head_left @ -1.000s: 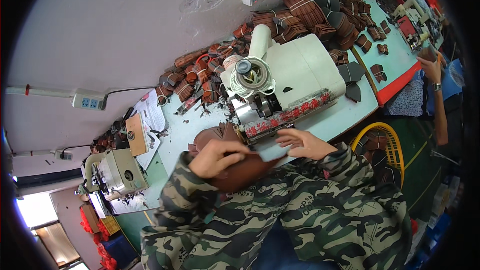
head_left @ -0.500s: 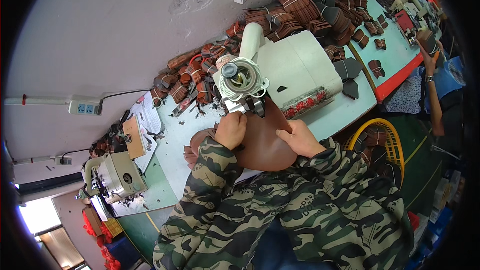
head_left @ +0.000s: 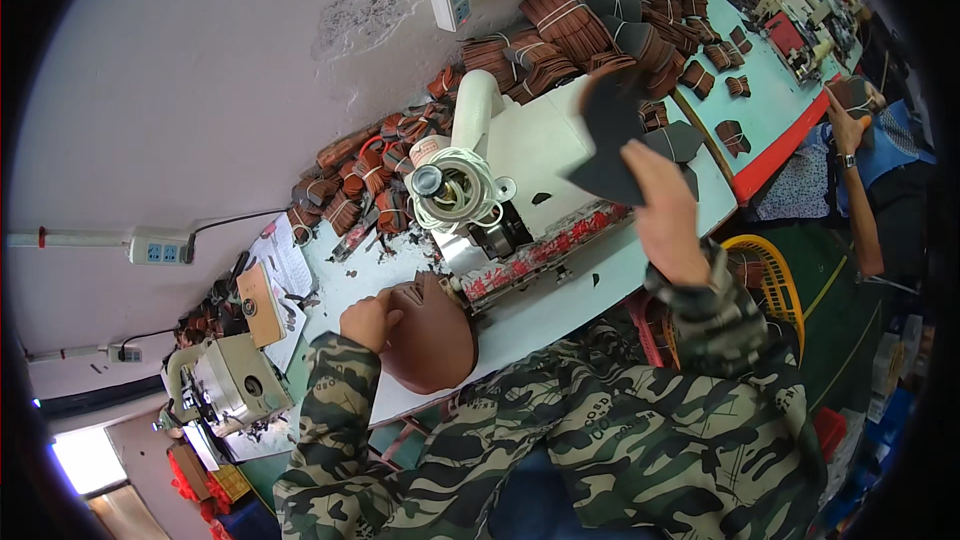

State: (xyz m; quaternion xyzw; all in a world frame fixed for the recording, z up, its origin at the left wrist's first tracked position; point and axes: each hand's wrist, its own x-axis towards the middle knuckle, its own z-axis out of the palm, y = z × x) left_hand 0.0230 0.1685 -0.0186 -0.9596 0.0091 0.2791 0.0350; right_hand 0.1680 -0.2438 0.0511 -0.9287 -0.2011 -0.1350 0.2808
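Right hand (head_left: 668, 225), pinching dark flat leather (head_left: 612, 135), has freed the bulky cream machine (head_left: 545, 155). Left hand (head_left: 367, 322) curls, grip unclear, at rounded brown leather (head_left: 432, 345).

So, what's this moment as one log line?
left fingers: touching brown piece | right fingers: holding dark piece, blurred | machine: partly behind dark piece

Brown piece (head_left: 434, 344) smooth, leather-like; yellow basket (head_left: 785, 288) plastic.
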